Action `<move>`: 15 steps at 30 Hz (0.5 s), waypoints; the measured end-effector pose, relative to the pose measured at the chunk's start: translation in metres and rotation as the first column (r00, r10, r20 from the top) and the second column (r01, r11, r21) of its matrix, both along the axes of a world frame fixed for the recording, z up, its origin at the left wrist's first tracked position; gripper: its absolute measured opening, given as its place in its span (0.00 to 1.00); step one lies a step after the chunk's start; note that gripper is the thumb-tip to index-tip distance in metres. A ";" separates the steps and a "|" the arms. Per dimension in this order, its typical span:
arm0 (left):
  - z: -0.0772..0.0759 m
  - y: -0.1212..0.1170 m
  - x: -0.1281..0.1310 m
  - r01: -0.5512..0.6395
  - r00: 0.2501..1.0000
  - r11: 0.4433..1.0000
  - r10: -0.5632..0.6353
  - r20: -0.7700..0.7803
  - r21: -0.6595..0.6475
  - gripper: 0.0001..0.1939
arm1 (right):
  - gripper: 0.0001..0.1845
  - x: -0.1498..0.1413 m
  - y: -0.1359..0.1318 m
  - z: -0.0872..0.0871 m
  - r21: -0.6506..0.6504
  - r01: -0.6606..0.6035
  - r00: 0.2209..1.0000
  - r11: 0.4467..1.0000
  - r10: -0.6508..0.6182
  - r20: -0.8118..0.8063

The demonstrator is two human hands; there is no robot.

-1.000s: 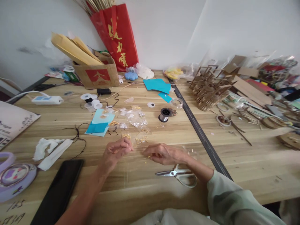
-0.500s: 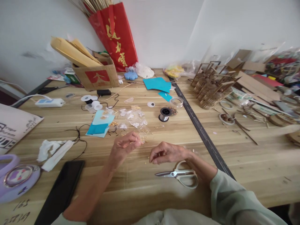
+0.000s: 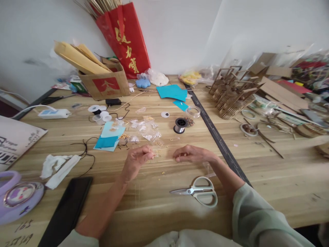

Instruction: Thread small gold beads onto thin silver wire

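My left hand (image 3: 140, 159) is raised over the table with thumb and forefinger pinched together. A thin pale glint shows at its fingertips, too fine to name. My right hand (image 3: 194, 153) hovers to the right, palm down with fingers bent together; anything in them is hidden. Small gold beads (image 3: 159, 144) and clear bags of silver pieces (image 3: 148, 128) lie just beyond my left hand. A few tiny gold rings (image 3: 162, 172) rest between and below the hands. Scissors (image 3: 196, 191) with pale handles lie partly spread below my right hand. Behind it stands a spool of thin, silvery line (image 3: 180, 126).
Blue sheets (image 3: 109, 135) and a black phone (image 3: 67, 209) lie on the left. Woven baskets (image 3: 231, 94) stand at the back right, beyond a dark strip (image 3: 214, 132). A cardboard box (image 3: 105, 82) and a red bag (image 3: 128, 44) stand at the back left.
My left hand has moved right and slightly up, still pinched. My right hand first came down beside the gold rings, then moved up and right, away from them.
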State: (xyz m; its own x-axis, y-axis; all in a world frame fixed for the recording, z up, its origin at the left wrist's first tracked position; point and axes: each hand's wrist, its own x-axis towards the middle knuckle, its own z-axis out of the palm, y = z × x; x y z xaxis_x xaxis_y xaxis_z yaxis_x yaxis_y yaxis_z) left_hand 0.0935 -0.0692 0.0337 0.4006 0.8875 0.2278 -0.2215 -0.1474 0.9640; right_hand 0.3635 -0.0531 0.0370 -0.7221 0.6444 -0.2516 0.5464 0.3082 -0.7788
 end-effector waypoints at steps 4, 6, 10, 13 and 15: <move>-0.004 -0.002 -0.003 0.006 1.000 1.000 -0.006 -0.013 -0.017 0.09 | 0.12 0.001 0.004 -0.010 0.192 0.181 0.980 0.965 -0.195 0.052; -0.007 -0.004 -0.003 0.017 1.000 0.999 -0.018 -0.025 -0.037 0.10 | 0.09 -0.001 0.005 -0.017 0.291 0.263 0.956 0.920 -0.289 0.050; -0.016 -0.006 -0.001 0.019 0.998 0.996 -0.024 -0.059 -0.089 0.12 | 0.10 -0.012 0.005 -0.029 0.512 0.253 0.932 0.821 -0.349 0.099; -0.023 -0.005 -0.002 -0.015 0.996 0.993 0.005 -0.092 -0.115 0.12 | 0.15 -0.021 0.007 -0.030 0.618 0.144 0.922 0.773 -0.332 0.201; -0.027 -0.003 -0.003 -0.040 0.994 0.991 0.026 -0.111 -0.129 0.12 | 0.17 -0.026 0.012 -0.030 0.647 0.062 0.905 0.760 -0.316 0.285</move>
